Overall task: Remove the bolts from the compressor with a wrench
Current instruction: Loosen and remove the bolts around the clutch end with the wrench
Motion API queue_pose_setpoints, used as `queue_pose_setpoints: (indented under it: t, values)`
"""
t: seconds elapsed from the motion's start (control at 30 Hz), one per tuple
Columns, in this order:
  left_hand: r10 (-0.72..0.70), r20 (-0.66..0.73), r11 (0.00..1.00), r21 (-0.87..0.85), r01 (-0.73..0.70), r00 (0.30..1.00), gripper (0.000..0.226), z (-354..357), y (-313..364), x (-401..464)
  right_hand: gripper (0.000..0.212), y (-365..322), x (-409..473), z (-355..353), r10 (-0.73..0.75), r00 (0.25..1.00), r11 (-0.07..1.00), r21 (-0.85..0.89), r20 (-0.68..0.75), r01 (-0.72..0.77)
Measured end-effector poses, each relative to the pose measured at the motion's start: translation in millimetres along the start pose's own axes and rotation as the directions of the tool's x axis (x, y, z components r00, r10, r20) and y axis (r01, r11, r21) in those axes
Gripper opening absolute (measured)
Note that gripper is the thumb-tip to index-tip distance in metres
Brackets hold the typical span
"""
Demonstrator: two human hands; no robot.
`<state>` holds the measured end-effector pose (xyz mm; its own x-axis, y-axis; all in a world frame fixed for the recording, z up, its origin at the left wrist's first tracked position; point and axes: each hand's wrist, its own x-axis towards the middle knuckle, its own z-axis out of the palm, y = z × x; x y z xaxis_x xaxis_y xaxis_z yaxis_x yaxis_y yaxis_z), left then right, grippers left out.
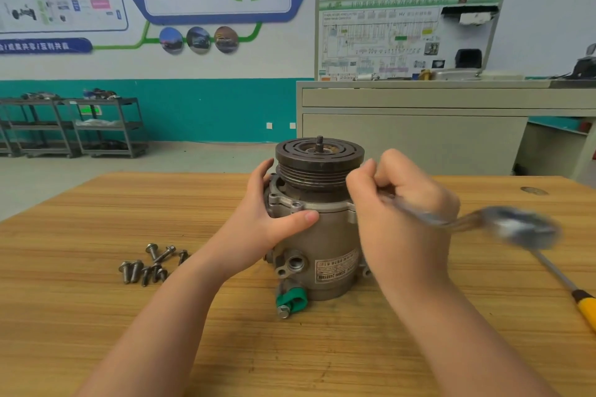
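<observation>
Compressor [317, 222] stands upright mid-table [96, 300], pulley end up. Left hand [263, 222] cups its left side, fingers behind, thumb pressed flat on the front of the body; right hand [400, 203] is clenched around the wrench [503, 226], whose head is motion-blurred off to the right. Loose bolts [150, 263] lie on the table left of the compressor; a screwdriver [571, 292] lies at the right edge.

Bright even light, soft shadows, motion-blurred wrench [503, 226], bowed edges.

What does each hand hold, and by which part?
Right hand grips the blurred wrench by its handle; left hand steadies the compressor by its upper body.
</observation>
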<state>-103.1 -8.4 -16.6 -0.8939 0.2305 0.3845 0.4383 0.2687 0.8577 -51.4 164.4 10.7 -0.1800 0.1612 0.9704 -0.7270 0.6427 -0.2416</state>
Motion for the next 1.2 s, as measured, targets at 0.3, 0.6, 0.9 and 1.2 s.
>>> queue_pose_setpoints:
  t: [0.3, 0.6, 0.9, 1.2]
  values:
    - [0.012, -0.01, 1.0, 0.005, -0.012, 1.0, 0.118, 1, 0, 0, 0.024, 54, 20, -7, 0.763, 0.419, 0.012, 0.638, 0.492, -0.77]
    - [0.009, -0.009, 1.0, 0.013, -0.009, 1.0, 0.119, 1, 0, 0, 0.039, 32, 18, -14, 0.47, 0.881, 0.808, 0.374, 0.057, -0.455]
    - [0.003, -0.003, 1.0, -0.008, -0.003, 1.0, 0.119, 0, 3, -1, 0.039, -3, 2, -3, -0.118, 0.993, 0.992, -0.04, 0.017, 0.119]
    - [0.014, -0.006, 1.0, -0.008, -0.014, 1.0, 0.119, 2, 4, -2, 0.038, 33, 19, -9, 0.745, 0.622, 0.464, 0.485, 0.239, -0.742]
